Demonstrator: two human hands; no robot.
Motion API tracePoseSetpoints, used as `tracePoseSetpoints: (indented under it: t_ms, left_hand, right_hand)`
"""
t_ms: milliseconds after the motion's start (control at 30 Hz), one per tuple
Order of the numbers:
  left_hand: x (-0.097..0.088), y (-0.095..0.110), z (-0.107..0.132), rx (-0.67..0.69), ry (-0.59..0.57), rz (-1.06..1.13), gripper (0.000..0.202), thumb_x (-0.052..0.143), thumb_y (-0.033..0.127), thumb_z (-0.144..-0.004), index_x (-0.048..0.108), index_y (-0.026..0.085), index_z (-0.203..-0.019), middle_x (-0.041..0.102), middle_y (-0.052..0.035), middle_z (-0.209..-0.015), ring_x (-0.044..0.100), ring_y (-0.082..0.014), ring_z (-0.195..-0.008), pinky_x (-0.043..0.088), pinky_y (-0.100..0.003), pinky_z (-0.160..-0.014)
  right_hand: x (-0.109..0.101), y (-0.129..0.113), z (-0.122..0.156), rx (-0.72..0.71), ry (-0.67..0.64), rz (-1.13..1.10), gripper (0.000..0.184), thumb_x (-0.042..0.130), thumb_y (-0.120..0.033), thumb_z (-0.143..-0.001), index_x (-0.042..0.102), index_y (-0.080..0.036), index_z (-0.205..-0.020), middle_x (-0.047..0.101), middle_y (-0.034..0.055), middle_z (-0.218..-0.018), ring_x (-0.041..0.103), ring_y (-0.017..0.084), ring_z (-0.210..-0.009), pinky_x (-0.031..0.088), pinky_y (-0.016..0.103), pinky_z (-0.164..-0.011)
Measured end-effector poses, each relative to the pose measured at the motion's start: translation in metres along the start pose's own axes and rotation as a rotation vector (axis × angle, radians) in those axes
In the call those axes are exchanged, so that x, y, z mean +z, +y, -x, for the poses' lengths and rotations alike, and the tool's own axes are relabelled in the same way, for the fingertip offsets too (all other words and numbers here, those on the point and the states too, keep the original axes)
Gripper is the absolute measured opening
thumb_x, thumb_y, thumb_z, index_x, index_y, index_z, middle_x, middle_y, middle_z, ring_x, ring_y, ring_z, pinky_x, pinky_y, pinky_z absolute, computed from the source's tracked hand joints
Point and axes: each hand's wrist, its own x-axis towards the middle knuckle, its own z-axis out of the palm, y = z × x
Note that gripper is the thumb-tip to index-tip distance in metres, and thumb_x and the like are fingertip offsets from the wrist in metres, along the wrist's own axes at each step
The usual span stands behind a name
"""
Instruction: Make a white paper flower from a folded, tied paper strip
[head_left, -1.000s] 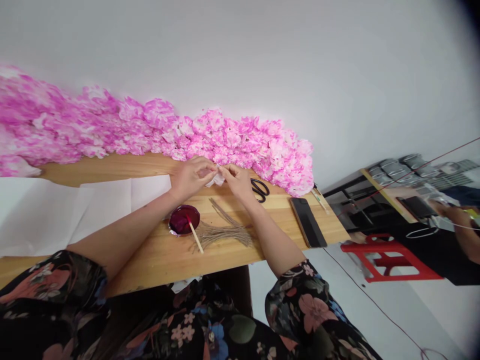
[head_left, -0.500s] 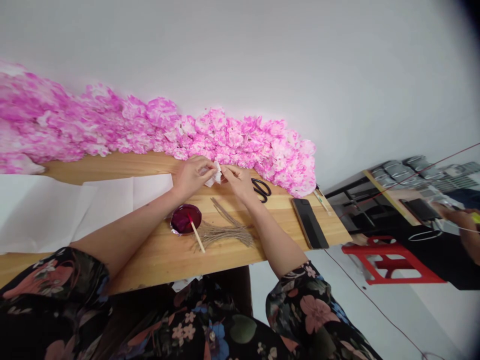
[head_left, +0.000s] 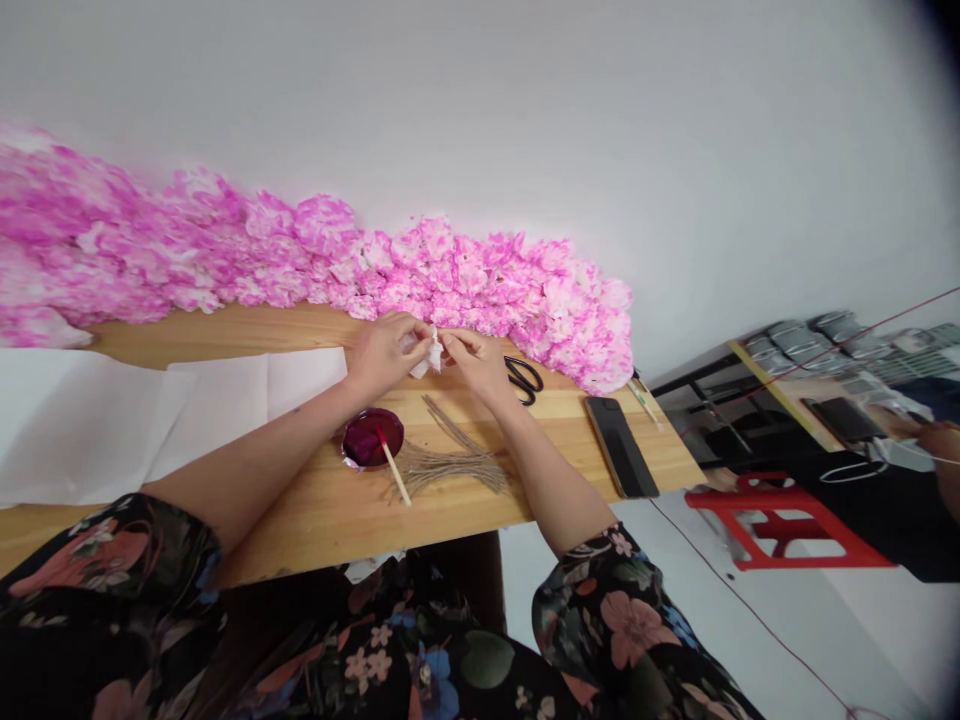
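Observation:
My left hand (head_left: 384,352) and my right hand (head_left: 474,362) meet over the wooden table (head_left: 315,510), both pinching a small crumpled piece of white paper (head_left: 427,353) between their fingertips. Just beyond them a long heap of pink and white paper flowers (head_left: 315,260) runs along the wall. Below my hands stand a small dish of dark red dye (head_left: 370,437) with a wooden-handled brush (head_left: 393,468) resting in it, and a bundle of brown twine pieces (head_left: 450,460).
Black scissors (head_left: 523,378) lie right of my right hand, a dark phone (head_left: 621,446) further right near the table's end. White paper sheets (head_left: 150,415) cover the table's left. A red stool (head_left: 787,525) and another person's hand (head_left: 941,445) are at the right.
My hands have kept working the white paper at the same spot; my fingers have closed tighter around it. The view has barely shifted.

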Motion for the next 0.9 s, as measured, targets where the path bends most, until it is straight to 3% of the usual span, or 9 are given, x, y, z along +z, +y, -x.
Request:
tracePoseSetpoints:
  t_ms: [300, 567, 900]
  left_hand:
    - [-0.001, -0.001, 0.0, -0.029, -0.038, 0.053, 0.01, 0.064, 0.028, -0.085, 0.069, 0.02, -0.082, 0.073, -0.0028, -0.085, 0.063, -0.0203, -0.082, 0.047, -0.034, -0.081]
    - [0.0, 0.003, 0.001, -0.136, -0.043, 0.12, 0.017, 0.063, 0.034, -0.085, 0.071, 0.02, -0.085, 0.073, -0.0021, -0.082, 0.063, -0.0191, -0.078, 0.044, -0.031, -0.073]
    - [-0.002, 0.007, 0.001, -0.15, -0.06, 0.117, 0.015, 0.063, 0.032, -0.082, 0.07, 0.019, -0.081, 0.07, -0.002, -0.078, 0.061, -0.0186, -0.076, 0.045, -0.029, -0.071]
  right_hand:
    - [0.002, -0.008, 0.004, -0.074, 0.029, 0.117, 0.024, 0.065, -0.037, -0.086, 0.08, -0.02, -0.093, 0.079, 0.0022, -0.089, 0.07, 0.018, -0.08, 0.052, 0.028, -0.073]
    - [0.002, -0.007, 0.005, -0.111, 0.038, 0.256, 0.021, 0.062, -0.034, -0.09, 0.078, -0.022, -0.091, 0.078, 0.0019, -0.087, 0.069, 0.017, -0.078, 0.05, 0.029, -0.073]
    - [0.003, -0.011, 0.007, -0.119, 0.045, 0.3, 0.018, 0.062, -0.032, -0.09, 0.076, -0.021, -0.086, 0.075, 0.0007, -0.082, 0.066, 0.016, -0.073, 0.046, 0.028, -0.069]
